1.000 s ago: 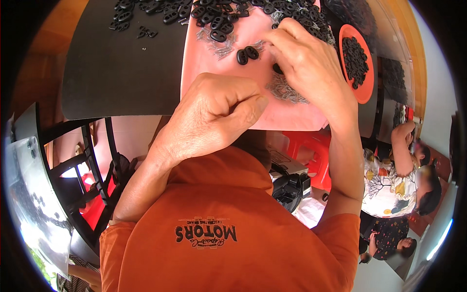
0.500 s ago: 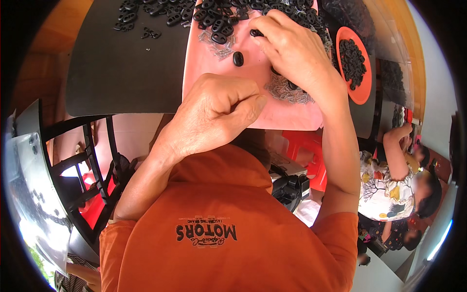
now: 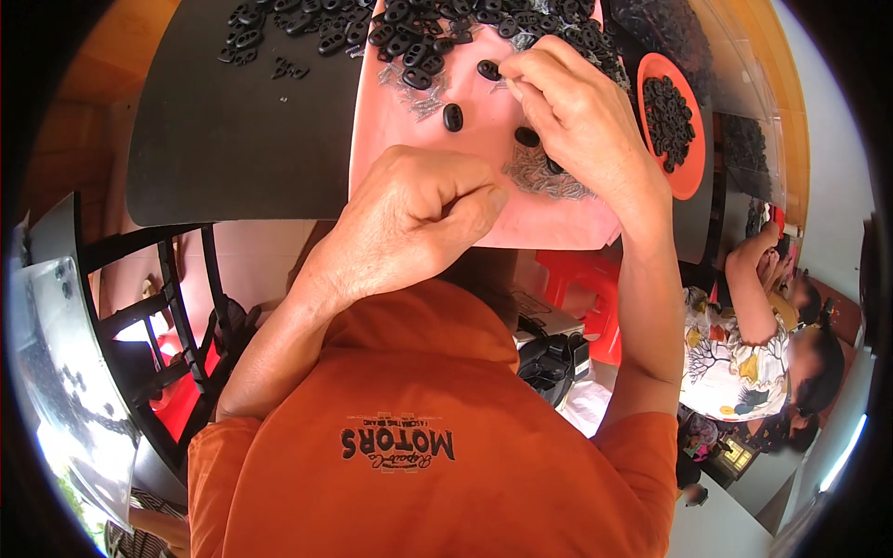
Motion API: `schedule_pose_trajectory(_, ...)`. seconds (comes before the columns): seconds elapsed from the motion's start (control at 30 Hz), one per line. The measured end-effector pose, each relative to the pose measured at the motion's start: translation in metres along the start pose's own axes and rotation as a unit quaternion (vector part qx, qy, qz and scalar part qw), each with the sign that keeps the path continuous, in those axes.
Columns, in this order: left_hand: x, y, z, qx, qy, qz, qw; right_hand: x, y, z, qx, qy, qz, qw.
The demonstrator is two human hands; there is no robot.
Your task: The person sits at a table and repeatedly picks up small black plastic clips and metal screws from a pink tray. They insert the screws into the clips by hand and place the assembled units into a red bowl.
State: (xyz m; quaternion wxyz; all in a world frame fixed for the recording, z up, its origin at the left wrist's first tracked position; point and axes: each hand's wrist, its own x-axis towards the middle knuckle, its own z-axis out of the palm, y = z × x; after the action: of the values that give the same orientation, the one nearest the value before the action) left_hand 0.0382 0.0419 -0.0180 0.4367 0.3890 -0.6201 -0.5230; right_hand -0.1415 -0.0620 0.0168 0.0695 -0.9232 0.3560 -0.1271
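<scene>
Nearest, 6 o'clock: my orange cotton-looking shirt, soft folds, dark print. Left hand at 11 o'clock from center: loosely clenched, thumb along the curled fingers; can't tell if anything's inside. It's over the near part of a smooth, matte pink sheet.

At 1 o'clock, under and beside my right wrist: heap of fine silvery springs, wiry, tangled. Right hand above them, fingers bent, index and thumb tips close together right by a glossy black oval piece at 12 o'clock. Can't tell if I'm pinching it or just alongside. Second oval lies alone, nearer me; third oval sits by my palm. All smooth, rounded, hard-plastic look.

Further, 11 to 1: loose pile of black ovals, several showing two round holes. At 2, round orange bowl, small black parts inside. At 10, flat dark tabletop, fine matte surface.

Beyond, between 3 and 4: co-worker in a white leaf-patterned top.
</scene>
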Motion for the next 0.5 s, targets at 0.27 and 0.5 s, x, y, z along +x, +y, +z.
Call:
schedule_pose_trajectory(0.27,0.003,0.000,0.000,0.002,-0.002,-0.026,1.000,0.016,0.001,0.012,-0.033,-0.021,-0.013,0.999)
schedule_pose_trajectory(0.5,0.004,0.000,0.000,-0.003,0.003,-0.012,1.000,0.009,0.014,-0.008,-0.044,-0.013,0.003,0.999)
